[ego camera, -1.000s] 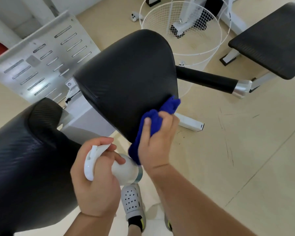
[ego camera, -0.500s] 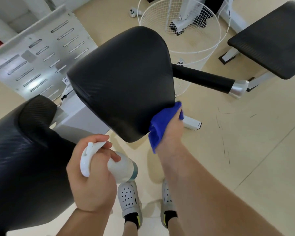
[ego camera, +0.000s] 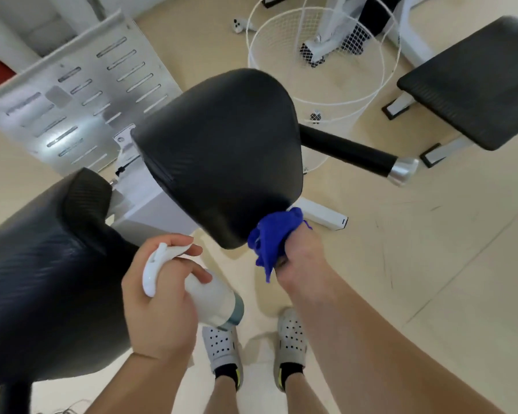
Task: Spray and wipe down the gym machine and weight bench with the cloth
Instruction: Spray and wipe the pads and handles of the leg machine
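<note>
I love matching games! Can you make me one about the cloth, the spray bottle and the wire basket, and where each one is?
Things:
1. cloth
2. spray bottle
3. wire basket

Places:
A. held in the left hand
B. standing on the floor
C. bunched in the right hand, at the edge of the black seat pad

Pairs: 1-C, 2-A, 3-B.

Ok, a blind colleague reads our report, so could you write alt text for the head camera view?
A right hand grips a bunched blue cloth against the near edge of a black padded machine seat, while the left hand holds a white plastic spray bottle. A white wire basket and a black padded weight bench stand beyond.
</note>
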